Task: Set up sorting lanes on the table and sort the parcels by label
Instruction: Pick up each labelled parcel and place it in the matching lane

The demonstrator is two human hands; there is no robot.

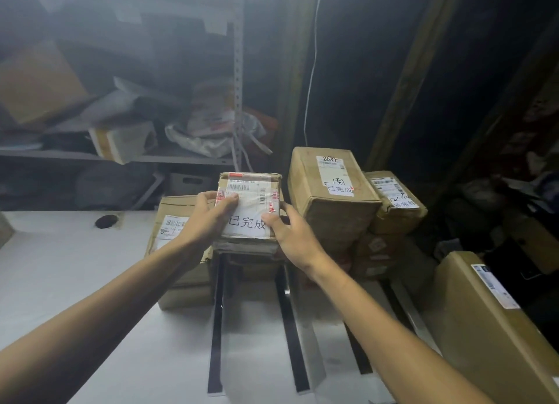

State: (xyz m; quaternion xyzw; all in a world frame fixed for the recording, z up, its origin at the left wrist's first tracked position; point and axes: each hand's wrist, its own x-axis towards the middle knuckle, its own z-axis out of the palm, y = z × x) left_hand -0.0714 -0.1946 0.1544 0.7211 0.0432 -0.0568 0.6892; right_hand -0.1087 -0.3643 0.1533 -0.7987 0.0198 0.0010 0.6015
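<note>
White table, parcel between fingers of left hand and right hand

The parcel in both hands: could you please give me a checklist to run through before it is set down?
1. Grip: left hand and right hand both hold the parcel by its sides, thumbs on top: ok.
2. Label faces up and is readable, though the thumbs cover parts: ok.
3. Lane: two black strips on the table bound the middle lane beneath: ok.
4. Landing spot: the stack below is mostly hidden by the parcel, level or not: cannot tell.
5. Side room: the tall box stands close beside the right hand, looks tight: not ok.
6. Label matches this lane: cannot tell.
</note>
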